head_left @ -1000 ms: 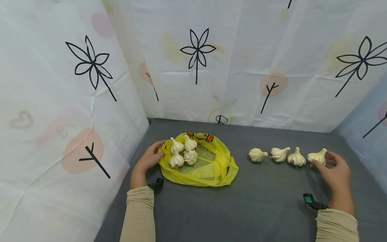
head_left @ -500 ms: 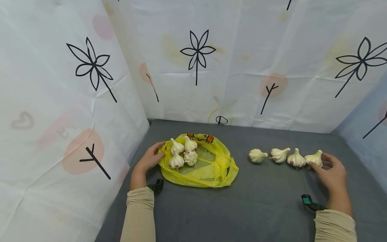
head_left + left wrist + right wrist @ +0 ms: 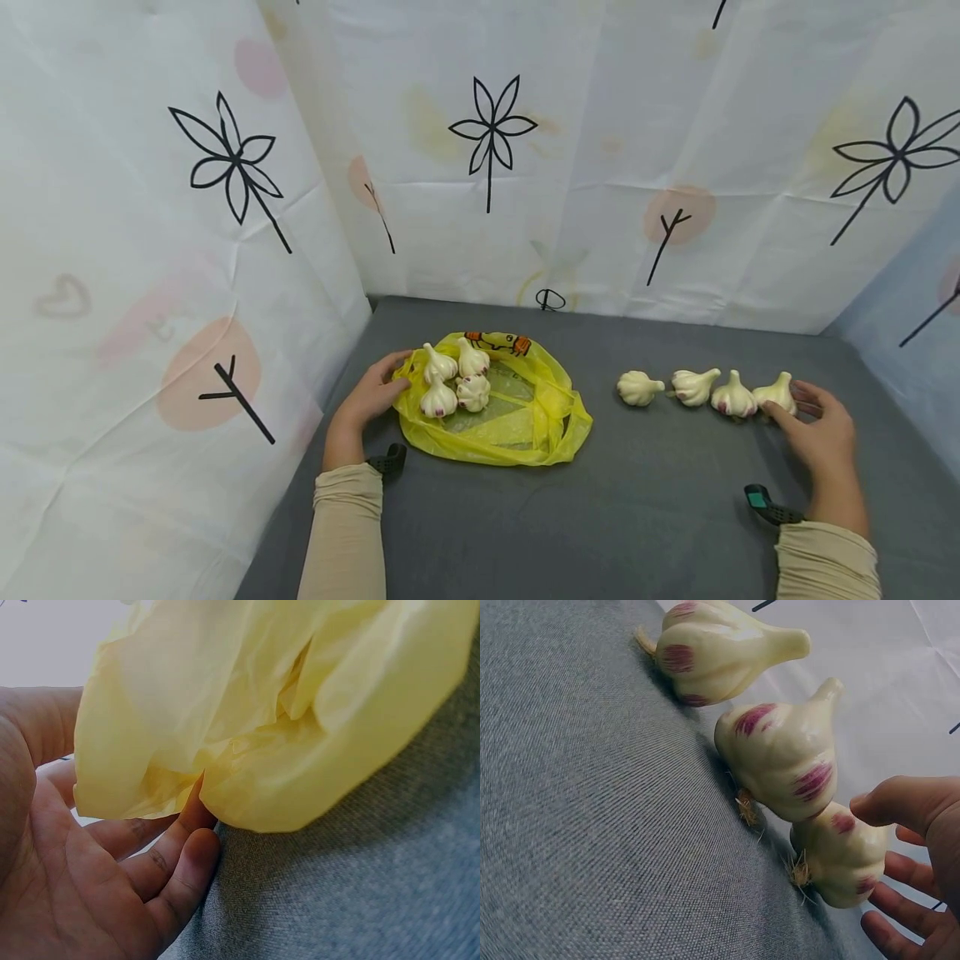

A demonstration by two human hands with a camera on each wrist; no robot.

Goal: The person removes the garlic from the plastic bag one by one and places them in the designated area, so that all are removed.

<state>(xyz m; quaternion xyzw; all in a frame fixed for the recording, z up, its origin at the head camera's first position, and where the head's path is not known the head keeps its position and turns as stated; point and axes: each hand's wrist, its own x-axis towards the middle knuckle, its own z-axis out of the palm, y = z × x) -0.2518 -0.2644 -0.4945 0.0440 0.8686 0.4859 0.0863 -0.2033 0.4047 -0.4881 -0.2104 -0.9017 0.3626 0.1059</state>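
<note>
At the right end of a row of garlic bulbs, my right hand (image 3: 821,429) holds the last garlic bulb (image 3: 777,392) between thumb and fingers. In the right wrist view this bulb (image 3: 844,855), cream with purple patches and dry roots, sits against the neighbouring bulb (image 3: 784,754). My left hand (image 3: 369,392) grips the left edge of a yellow plastic bag (image 3: 551,437), whose mouth is spread wide. Inside the bag's left part, several garlic bulbs (image 3: 438,400) stand close together. The left wrist view has the bag (image 3: 255,772) covering my thumb tip and some fingertips.
Farther left in the row lie two more bulbs (image 3: 693,386), the leftmost bulb (image 3: 637,388) a little apart. A grey cloth-covered table (image 3: 600,533) bears everything. White printed fabric (image 3: 585,167) walls the back and left; a bluish panel (image 3: 918,333) stands at the right.
My right hand has slid leftward with the end bulb, bringing it up against its neighbour, which has shifted slightly left. The left hand and the bag have stayed in place.
</note>
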